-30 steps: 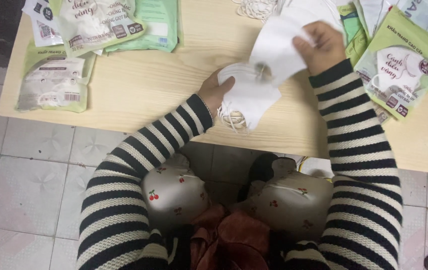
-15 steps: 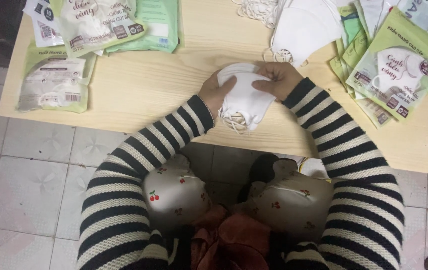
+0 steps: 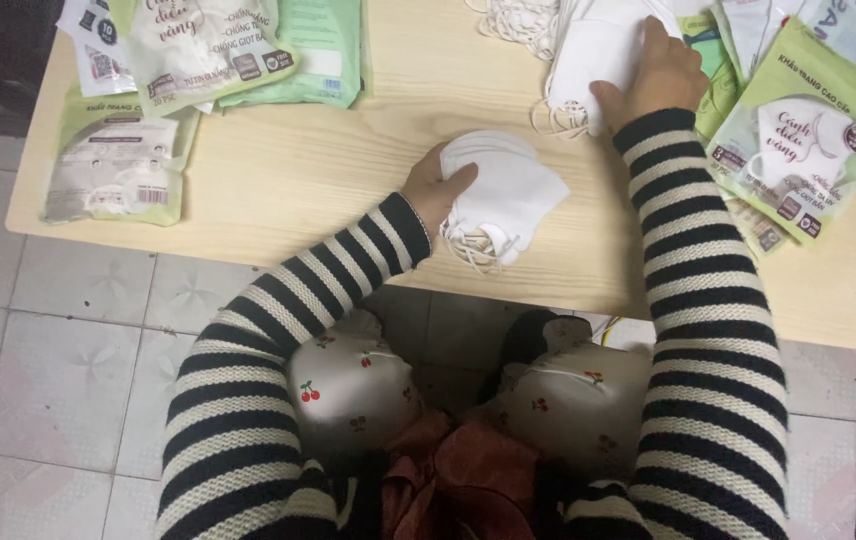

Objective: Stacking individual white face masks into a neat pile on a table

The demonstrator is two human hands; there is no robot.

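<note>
Two hands (image 3: 548, 130) on white masks (image 3: 503, 195) between green packets (image 3: 798, 140)

There is one view only, from a camera on the person's head, looking almost straight down. It sits close: the striped sleeves and lap fill the lower half of the frame, and the table (image 3: 288, 180) crosses the upper half, slightly tilted, with its near edge running from middle left down to the right. The left hand (image 3: 435, 187) lies near the frame's centre, the right hand (image 3: 660, 75) at the upper right. Tiled floor shows at the left and lower corners. The top edge cuts off the packets (image 3: 198, 45).
</note>
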